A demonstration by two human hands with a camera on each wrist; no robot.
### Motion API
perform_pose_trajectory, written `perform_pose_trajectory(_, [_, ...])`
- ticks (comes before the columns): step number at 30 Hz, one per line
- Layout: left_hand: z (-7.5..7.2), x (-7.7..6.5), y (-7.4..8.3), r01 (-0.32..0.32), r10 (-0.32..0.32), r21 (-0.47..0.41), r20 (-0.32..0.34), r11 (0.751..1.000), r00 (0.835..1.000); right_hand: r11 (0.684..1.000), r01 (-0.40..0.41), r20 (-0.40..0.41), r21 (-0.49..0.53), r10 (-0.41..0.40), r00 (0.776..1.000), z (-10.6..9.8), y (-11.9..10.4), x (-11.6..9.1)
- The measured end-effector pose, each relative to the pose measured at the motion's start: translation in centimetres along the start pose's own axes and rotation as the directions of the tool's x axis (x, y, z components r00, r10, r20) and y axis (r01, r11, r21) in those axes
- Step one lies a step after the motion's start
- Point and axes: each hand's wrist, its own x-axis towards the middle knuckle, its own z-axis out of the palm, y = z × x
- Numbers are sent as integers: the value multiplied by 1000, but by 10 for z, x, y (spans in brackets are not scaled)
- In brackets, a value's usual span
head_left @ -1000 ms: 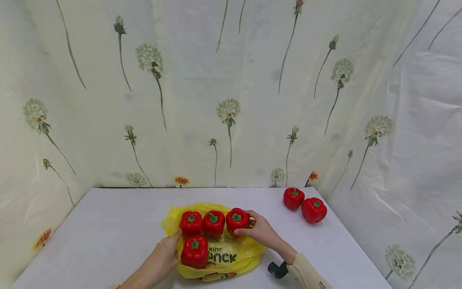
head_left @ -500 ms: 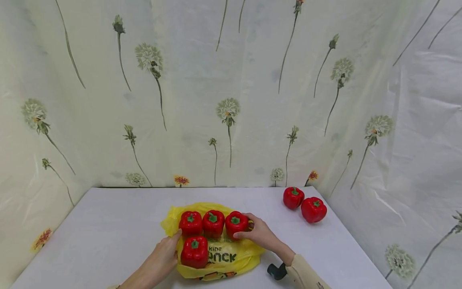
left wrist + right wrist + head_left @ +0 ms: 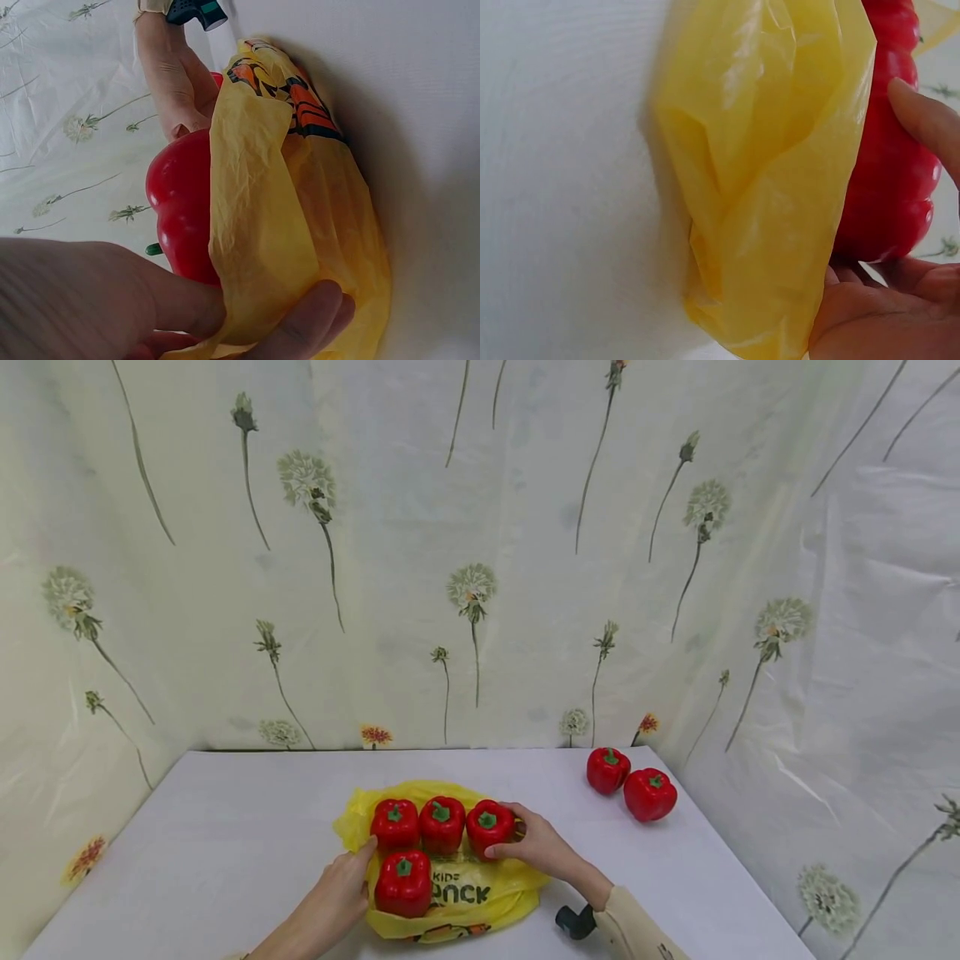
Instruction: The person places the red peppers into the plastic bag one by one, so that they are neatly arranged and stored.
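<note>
A yellow plastic bag (image 3: pixel 517 887) lies spread on the table, with several red bell peppers resting on it. My right hand (image 3: pixel 546 846) grips the right-hand bell pepper (image 3: pixel 489 823) of the back row, thumb on its near side and fingers round its far side. In the right wrist view that pepper (image 3: pixel 889 180) stands behind a raised fold of the bag. At the bag's left edge, my left hand (image 3: pixel 341 891) pinches the plastic (image 3: pixel 259 217) between thumb and fingers, beside the back-left pepper (image 3: pixel 395 824) and the front pepper (image 3: pixel 403 883).
Two more red bell peppers, one farther back (image 3: pixel 607 770) and one nearer (image 3: pixel 650 794), stand at the table's back right corner. A dark wrist device (image 3: pixel 576 922) shows by the right sleeve. A flower-printed curtain (image 3: pixel 405 552) closes off the back and sides.
My right hand has brought its pepper slightly down and left, close to the middle pepper of the back row. The left hand keeps its place at the bag's edge.
</note>
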Motion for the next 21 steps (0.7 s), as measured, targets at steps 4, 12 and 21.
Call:
perform_pose_trajectory(4, [0,0,0,8,-8,-14,11,1000,1000,1000,6,11,3,-6,1000,0,-1,-1])
perform_pose_trajectory(12, [1,-2,0,-6,6,-14,1,1000,1000,1000,18,20,11,-19,1000,-3,-2,-3])
perform_pose_trajectory(21, [1,-2,0,-16,16,-17,0,1000,1000,999,32,12,32,-32,999,-8,-3,-5])
